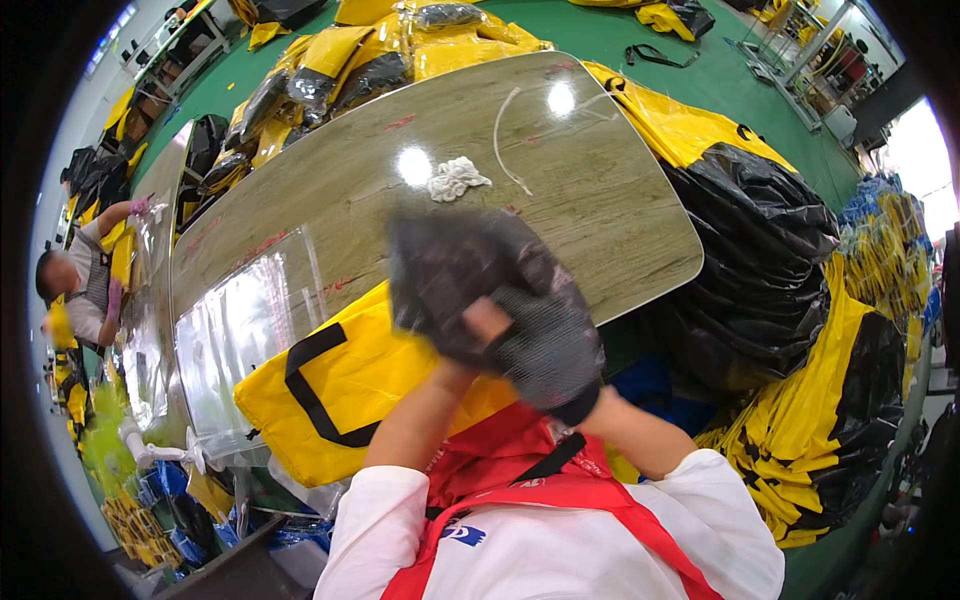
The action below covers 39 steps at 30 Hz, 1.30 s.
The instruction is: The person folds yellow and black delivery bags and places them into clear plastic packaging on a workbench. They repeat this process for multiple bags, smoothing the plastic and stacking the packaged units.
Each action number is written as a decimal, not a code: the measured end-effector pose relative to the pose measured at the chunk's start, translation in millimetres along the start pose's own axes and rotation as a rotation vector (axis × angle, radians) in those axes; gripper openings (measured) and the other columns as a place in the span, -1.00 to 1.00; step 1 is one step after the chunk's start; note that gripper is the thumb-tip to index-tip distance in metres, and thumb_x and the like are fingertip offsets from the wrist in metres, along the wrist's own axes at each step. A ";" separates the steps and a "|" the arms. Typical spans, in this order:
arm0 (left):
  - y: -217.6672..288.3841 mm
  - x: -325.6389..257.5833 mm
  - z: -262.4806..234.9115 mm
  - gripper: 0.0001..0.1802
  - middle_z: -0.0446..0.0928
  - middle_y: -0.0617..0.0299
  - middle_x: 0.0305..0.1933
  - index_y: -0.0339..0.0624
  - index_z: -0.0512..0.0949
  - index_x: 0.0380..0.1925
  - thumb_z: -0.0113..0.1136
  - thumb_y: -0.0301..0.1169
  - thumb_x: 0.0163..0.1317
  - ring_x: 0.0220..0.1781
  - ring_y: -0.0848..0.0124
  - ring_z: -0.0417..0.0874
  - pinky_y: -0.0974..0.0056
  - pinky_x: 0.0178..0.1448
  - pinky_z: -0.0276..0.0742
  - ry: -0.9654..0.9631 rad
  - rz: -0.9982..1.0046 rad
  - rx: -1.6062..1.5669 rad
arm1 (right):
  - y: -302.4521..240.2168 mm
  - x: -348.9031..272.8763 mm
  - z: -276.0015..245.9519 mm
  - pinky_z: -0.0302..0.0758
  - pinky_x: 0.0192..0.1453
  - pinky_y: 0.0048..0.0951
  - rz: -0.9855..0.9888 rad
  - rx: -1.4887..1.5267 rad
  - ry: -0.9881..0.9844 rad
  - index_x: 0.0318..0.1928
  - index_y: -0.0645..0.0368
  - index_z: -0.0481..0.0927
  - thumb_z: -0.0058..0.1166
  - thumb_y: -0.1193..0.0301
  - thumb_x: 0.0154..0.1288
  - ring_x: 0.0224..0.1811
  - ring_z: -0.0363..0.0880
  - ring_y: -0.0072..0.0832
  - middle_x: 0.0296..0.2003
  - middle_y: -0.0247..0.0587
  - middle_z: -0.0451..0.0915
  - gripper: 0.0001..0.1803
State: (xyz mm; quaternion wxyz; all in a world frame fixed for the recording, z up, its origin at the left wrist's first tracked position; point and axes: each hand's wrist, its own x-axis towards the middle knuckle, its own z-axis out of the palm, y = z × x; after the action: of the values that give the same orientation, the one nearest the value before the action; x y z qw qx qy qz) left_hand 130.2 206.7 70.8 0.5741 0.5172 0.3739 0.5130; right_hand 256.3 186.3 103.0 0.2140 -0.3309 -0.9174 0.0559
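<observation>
A yellow bag with a black strap handle lies slanted across the table's near edge, against my red apron. Above it, black bag material is bunched up and smeared by motion. My right hand, in a dark grey fingerless glove, is closed on this black material, one bare finger showing. From the lower left my left forearm reaches up to the same bundle; the left hand's fingers are hidden or blurred there. Clear plastic sleeves lie on the table, left of the bag.
On the wood-pattern table are a crumpled white cloth and a pale strip. Yellow-and-black bags are heaped beyond it and at the right. Another person works at the far left. A small fan stands lower left.
</observation>
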 end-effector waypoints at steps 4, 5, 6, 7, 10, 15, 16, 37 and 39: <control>-27.2 -51.4 -98.3 -0.43 0.21 0.10 0.30 -0.10 0.22 0.23 -0.15 -0.09 0.27 0.33 0.22 0.18 0.18 0.42 -0.03 -0.100 -0.239 -0.242 | -39.2 3.6 43.5 0.45 -0.11 -0.21 -0.019 0.179 -0.159 0.14 -0.22 0.41 0.02 0.36 0.01 -0.12 0.45 -0.22 -0.15 -0.13 0.47 -0.42; -50.9 -73.6 -135.8 -0.45 0.23 0.11 0.29 -0.10 0.24 0.22 -0.12 -0.12 0.26 0.33 0.24 0.19 0.19 0.42 -0.02 -0.136 -0.199 0.083 | -43.3 3.7 48.5 0.45 -0.14 -0.21 -0.045 0.151 -0.255 0.16 -0.20 0.38 0.02 0.34 0.02 -0.13 0.44 -0.19 -0.12 -0.11 0.42 -0.41; -46.4 -86.6 -168.9 -0.40 0.21 0.07 0.30 -0.11 0.26 0.20 -0.07 -0.07 0.20 0.35 0.18 0.14 0.11 0.42 -0.08 -0.174 -0.189 0.570 | -45.4 4.4 50.9 0.45 -0.14 -0.19 -0.048 0.074 -0.294 0.17 -0.20 0.37 0.04 0.31 0.03 -0.12 0.44 -0.18 -0.11 -0.09 0.42 -0.41; -30.5 -106.2 -194.9 -0.35 0.18 0.02 0.31 -0.12 0.27 0.19 -0.02 -0.03 0.15 0.37 0.11 0.08 0.04 0.43 -0.15 -0.163 -0.146 1.185 | -45.3 5.3 54.0 0.44 -0.14 -0.18 -0.040 -0.006 -0.329 0.18 -0.20 0.35 0.06 0.27 0.04 -0.11 0.43 -0.16 -0.10 -0.07 0.41 -0.40; 38.1 -197.8 -259.7 -0.21 0.09 -0.17 0.32 -0.21 0.27 0.17 0.11 0.06 0.01 0.40 -0.08 -0.05 -0.14 0.43 -0.29 0.256 -0.049 1.925 | -51.4 20.2 49.8 0.31 0.08 -0.03 0.001 -0.003 -0.544 0.18 -0.15 0.33 0.16 -0.07 -0.06 0.08 0.33 -0.04 0.04 0.07 0.34 -0.25; -23.9 -385.9 -272.3 -0.25 0.31 -0.26 0.12 -0.42 0.31 0.06 0.24 -0.03 0.03 0.18 -0.05 0.30 0.10 0.27 0.18 1.252 -0.492 1.831 | -85.9 55.9 68.6 -0.08 0.36 0.00 -0.323 0.054 -0.232 0.17 0.08 0.34 0.13 -0.09 -0.04 0.26 0.15 0.00 0.15 0.09 0.27 -0.21; -17.7 -372.9 -259.4 -0.39 0.44 -0.13 -0.07 -0.40 0.38 -0.09 0.26 -0.09 0.05 -0.01 0.07 0.45 0.12 0.10 0.32 1.299 -0.641 0.954 | -83.4 60.0 80.9 -0.14 0.38 0.01 -0.332 0.090 -0.166 0.16 0.13 0.35 0.10 -0.08 -0.01 0.28 0.12 -0.02 0.17 0.09 0.25 -0.22; -16.3 -35.9 -13.0 -0.31 0.45 -0.27 -0.03 -0.38 0.10 0.25 -0.12 -0.06 0.30 0.02 -0.10 0.48 0.09 0.04 0.39 0.151 -0.297 0.899 | -112.3 -33.8 192.7 0.04 0.33 -0.17 0.248 0.890 0.103 0.17 0.13 0.29 -0.35 0.23 0.39 0.21 0.22 -0.19 0.15 -0.11 0.31 -0.57; -47.0 -37.8 -34.2 -0.38 0.49 -0.26 -0.26 -0.32 0.15 0.24 -0.16 -0.11 0.32 -0.21 -0.07 0.53 0.06 -0.16 0.42 0.228 -0.038 0.913 | -115.9 -46.2 211.5 0.12 0.30 -0.23 0.323 1.264 0.075 0.15 0.13 0.31 -0.34 0.25 0.39 0.16 0.28 -0.21 0.12 -0.11 0.35 -0.59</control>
State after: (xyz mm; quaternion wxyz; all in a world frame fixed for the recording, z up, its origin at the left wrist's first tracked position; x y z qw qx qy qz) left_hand 99.6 179.9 14.7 0.2524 0.6503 0.6312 0.3392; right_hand 129.8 75.7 -75.9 0.3883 -0.2767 -0.6383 0.6043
